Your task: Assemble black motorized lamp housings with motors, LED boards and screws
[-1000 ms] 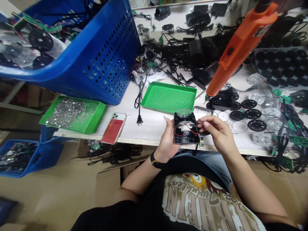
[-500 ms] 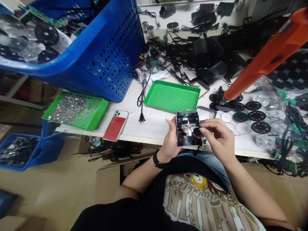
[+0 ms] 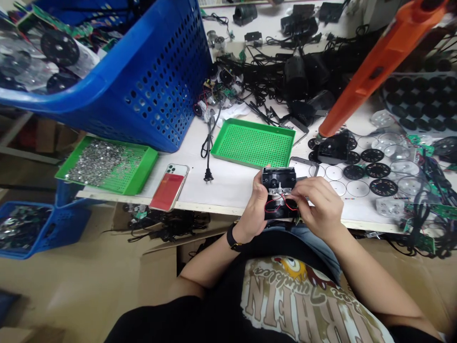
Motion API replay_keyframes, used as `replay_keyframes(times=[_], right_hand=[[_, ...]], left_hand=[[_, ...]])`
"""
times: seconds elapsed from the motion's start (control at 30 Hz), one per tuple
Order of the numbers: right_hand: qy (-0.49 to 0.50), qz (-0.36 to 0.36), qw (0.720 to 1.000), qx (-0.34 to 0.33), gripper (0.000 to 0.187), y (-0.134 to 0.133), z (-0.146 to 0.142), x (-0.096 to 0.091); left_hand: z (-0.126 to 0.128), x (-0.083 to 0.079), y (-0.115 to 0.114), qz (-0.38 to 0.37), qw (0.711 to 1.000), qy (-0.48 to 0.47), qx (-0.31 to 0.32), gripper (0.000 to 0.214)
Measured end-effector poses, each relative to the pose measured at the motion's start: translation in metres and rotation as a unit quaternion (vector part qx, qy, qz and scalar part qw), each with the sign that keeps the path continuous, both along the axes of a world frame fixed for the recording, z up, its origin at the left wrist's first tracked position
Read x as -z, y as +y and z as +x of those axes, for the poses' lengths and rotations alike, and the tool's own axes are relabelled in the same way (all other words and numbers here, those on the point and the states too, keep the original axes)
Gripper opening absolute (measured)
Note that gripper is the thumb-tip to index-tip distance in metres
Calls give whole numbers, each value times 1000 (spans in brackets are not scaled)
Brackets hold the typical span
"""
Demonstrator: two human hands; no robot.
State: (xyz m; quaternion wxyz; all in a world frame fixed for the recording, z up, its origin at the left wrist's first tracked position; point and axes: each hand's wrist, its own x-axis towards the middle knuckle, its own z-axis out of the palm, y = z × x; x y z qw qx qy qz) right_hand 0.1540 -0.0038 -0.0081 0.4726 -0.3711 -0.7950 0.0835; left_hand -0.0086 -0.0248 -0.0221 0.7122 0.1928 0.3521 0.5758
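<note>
My left hand [image 3: 254, 205] is wrapped round the left side of a black plastic housing [image 3: 279, 177], held over the table's front edge. A clear plastic part [image 3: 279, 191] sits across the open inside, and thin red wires [image 3: 273, 204] loop below it. At the housing's right edge, my right hand [image 3: 319, 202] has thumb and fingers closed on it, close to the wires. Its fingertips partly hide what they pinch. An orange electric screwdriver [image 3: 374, 74] hangs above the table on the right, its tip pointing down and left.
Behind the housing lies a green perforated tray [image 3: 255, 143]. Farther left are a phone [image 3: 169, 186], a green tray of screws [image 3: 143, 166] and a large blue basket [image 3: 160, 81]. A power plug [image 3: 208, 175], black discs [image 3: 383, 187], clear lenses and tangled cables cover other parts.
The housing has tilted, so its far end wall now faces me more. My right fingertips have shifted slightly inward. The orange screwdriver has swung a little left.
</note>
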Motion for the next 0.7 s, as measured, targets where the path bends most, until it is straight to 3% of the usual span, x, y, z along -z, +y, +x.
replay_keyframes(times=[0.07, 0.17, 0.27, 0.47, 0.6, 0.7], right_hand=[[1, -15, 1000, -10, 21, 1, 0, -3], [33, -58, 998, -14, 21, 2, -3, -6], [52, -103, 993, 2, 21, 4, -6, -6], [130, -32, 991, 18, 15, 3, 0, -24], [179, -195, 964, 27, 11, 8, 5, -34], [180, -299, 937, -11, 12, 15, 3, -31]], left_hand=[[1, -2, 1, 23, 999, -20, 31, 63], [4, -8, 4, -2, 996, -59, 62, 66], [7, -12, 6, -25, 996, -73, 39, 60], [7, -16, 8, -145, 982, -117, 31, 66], [8, -19, 7, -122, 988, -97, -12, 67], [9, -20, 10, -98, 990, -101, 11, 65]])
